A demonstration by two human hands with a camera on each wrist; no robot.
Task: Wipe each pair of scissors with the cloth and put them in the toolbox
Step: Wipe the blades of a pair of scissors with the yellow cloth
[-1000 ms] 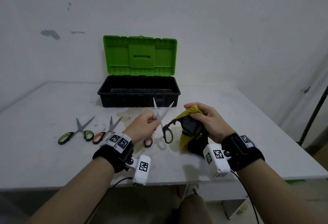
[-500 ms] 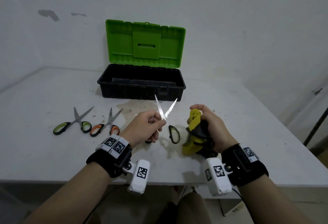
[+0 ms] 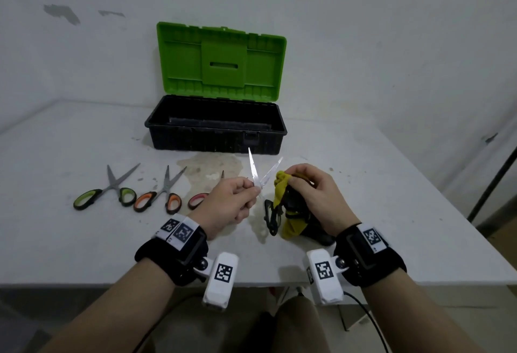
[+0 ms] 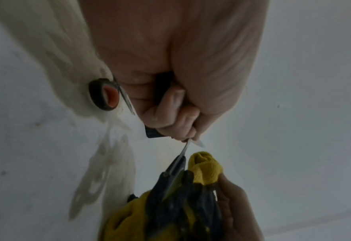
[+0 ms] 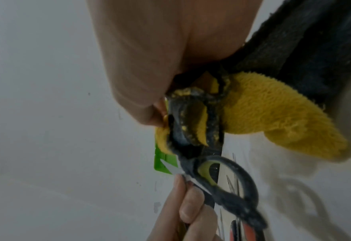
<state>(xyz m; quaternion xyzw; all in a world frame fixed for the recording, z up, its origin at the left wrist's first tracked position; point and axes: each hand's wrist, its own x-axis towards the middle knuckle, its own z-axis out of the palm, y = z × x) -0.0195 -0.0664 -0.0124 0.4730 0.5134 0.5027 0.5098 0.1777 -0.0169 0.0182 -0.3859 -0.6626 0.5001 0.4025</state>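
Steel blades of an open pair of scissors with black-and-green handles point(image 3: 261, 182) stand up in a V in the head view, pinched near the pivot by the curled fingers of the left hand point(image 3: 229, 204). The right hand point(image 3: 313, 196) grips a bunched yellow-and-black cloth point(image 3: 282, 187) just beside the right blade, and a handle loop hangs below between the hands. Behind them, near the worktop's far edge, sits the black plastic toolbox with its green lid raised point(image 3: 215, 128). Toward the left edge lie green-handled scissors point(image 3: 107, 191), then orange-handled scissors point(image 3: 162, 197), and a red-handled pair point(image 3: 197, 200) partly hidden by the left hand, all on the white worktop point(image 3: 84, 240).

The left wrist view shows the left hand's fingers point(image 4: 170, 114) closed on the blade, with the cloth point(image 4: 206, 168) just below.

The right wrist view shows the cloth point(image 5: 263, 114) clamped in the right hand point(image 5: 149, 57), touching the black handle loop point(image 5: 246, 192), while the left hand's fingertips point(image 5: 191, 203) pinch the blade.
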